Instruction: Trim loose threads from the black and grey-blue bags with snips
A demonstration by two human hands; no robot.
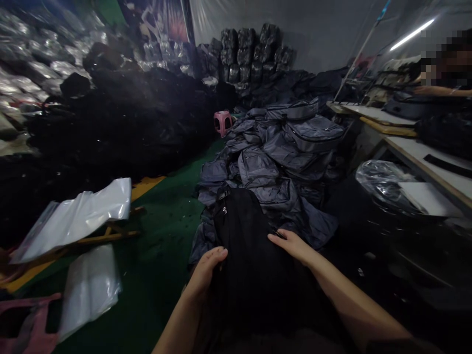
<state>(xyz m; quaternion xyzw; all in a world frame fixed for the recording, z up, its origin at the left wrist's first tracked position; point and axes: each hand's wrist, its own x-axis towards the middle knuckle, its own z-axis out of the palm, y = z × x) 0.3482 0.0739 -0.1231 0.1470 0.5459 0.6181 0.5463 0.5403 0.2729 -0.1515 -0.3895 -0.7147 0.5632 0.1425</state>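
A black backpack (245, 246) lies lengthwise before me, its far end resting against grey bags. A small metal zipper pull shows near its upper left edge. My left hand (208, 268) grips the near left side, thumb on top and the other fingers mostly hidden. On the opposite side my right hand (291, 244) holds the edge, fingertips partly out of sight. The heap of grey bags (265, 167) spreads just beyond the black one. Its lower part blends into the darkness near my body.
A pink stool (222, 123) stands on the green floor (158, 236). Clear plastic sheets (90, 285) lie to the left, near white plastic (88, 211) on a wooden frame. Dark bags (129, 118) are piled behind. Another person's arm (442, 91) is over the right worktable (435, 157).
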